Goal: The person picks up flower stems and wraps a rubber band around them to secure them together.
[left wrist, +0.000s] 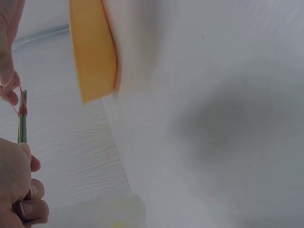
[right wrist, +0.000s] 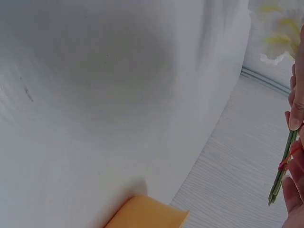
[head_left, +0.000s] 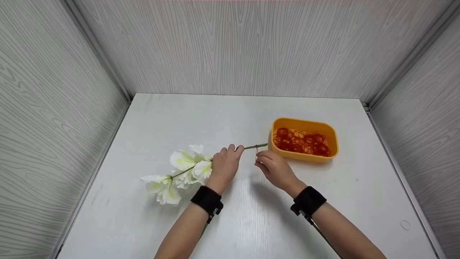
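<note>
1. Head view: my flowers [head_left: 182,160] lie slanted over the table [head_left: 172,118], white ruffled petals with yellow-green centres; they overlap, so no exact bloom count from me. Their green stems [head_left: 255,146] run right, ends just beside the box.
2. Count in that view: one orange-yellow box [head_left: 305,157], a pile of red rubber bands [head_left: 300,142] in it (too tangled to count), one pale ring [head_left: 405,225] off on the right, and two black wrist straps [head_left: 206,201].
3. Hands, same view: left hand [head_left: 225,163] is wrapped round the stems below the blooms; right hand [head_left: 276,169] pinches one thin band [head_left: 256,154], pulled taut from the stems.
4. Left wrist view: shows the band looped round the stems near their tips, plus the box's outer wall, but not its contents.
5. Right wrist view: here you get several separate stem ends bundled together, red band around them, yellow-centred petals up in the corner.
</note>
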The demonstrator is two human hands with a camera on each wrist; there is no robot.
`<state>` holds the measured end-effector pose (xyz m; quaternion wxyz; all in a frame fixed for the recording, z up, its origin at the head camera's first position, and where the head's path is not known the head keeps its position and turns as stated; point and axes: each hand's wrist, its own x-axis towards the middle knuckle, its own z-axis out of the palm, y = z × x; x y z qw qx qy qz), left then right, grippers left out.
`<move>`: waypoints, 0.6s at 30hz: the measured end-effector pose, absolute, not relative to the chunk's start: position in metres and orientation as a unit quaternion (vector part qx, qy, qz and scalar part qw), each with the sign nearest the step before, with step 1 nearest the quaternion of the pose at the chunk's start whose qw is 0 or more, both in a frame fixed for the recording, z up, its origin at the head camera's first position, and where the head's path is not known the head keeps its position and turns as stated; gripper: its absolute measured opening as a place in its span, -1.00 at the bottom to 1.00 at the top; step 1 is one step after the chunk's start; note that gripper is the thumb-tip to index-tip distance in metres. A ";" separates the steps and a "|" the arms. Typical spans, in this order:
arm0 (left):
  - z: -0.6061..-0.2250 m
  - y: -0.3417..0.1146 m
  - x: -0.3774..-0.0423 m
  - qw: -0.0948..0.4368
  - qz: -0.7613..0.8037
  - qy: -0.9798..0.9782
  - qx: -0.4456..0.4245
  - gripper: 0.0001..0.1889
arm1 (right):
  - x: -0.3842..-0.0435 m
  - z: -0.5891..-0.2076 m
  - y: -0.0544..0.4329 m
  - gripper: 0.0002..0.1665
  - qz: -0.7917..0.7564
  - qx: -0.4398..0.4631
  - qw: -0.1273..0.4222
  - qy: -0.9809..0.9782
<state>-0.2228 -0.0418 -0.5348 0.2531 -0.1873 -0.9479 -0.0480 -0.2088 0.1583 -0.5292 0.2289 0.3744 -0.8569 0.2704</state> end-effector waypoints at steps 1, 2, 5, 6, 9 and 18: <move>-0.534 -0.042 -0.223 0.254 -0.050 -0.947 -0.188 -0.88 | -0.208 -0.529 0.158 -0.87 0.271 0.374 0.226 -0.858; -0.533 -0.042 -0.223 0.257 -0.052 -0.946 -0.188 -0.89 | -0.207 -0.529 0.157 -0.87 0.274 0.370 0.223 -0.859; -0.532 -0.041 -0.224 0.276 -0.059 -0.940 -0.192 -0.89 | -0.204 -0.530 0.154 -0.88 0.298 0.348 0.220 -0.861; -0.532 -0.040 -0.224 0.283 -0.062 -0.937 -0.194 -0.89 | -0.203 -0.531 0.153 -0.89 0.313 0.338 0.217 -0.861; -0.531 -0.038 -0.224 0.298 -0.067 -0.932 -0.197 -0.89 | -0.200 -0.533 0.149 -0.93 0.388 0.304 0.179 -0.852; -0.526 -0.039 -0.223 0.315 -0.093 -0.918 -0.223 -0.87 | -0.199 -0.525 0.151 -0.75 0.692 0.138 -0.072 -0.705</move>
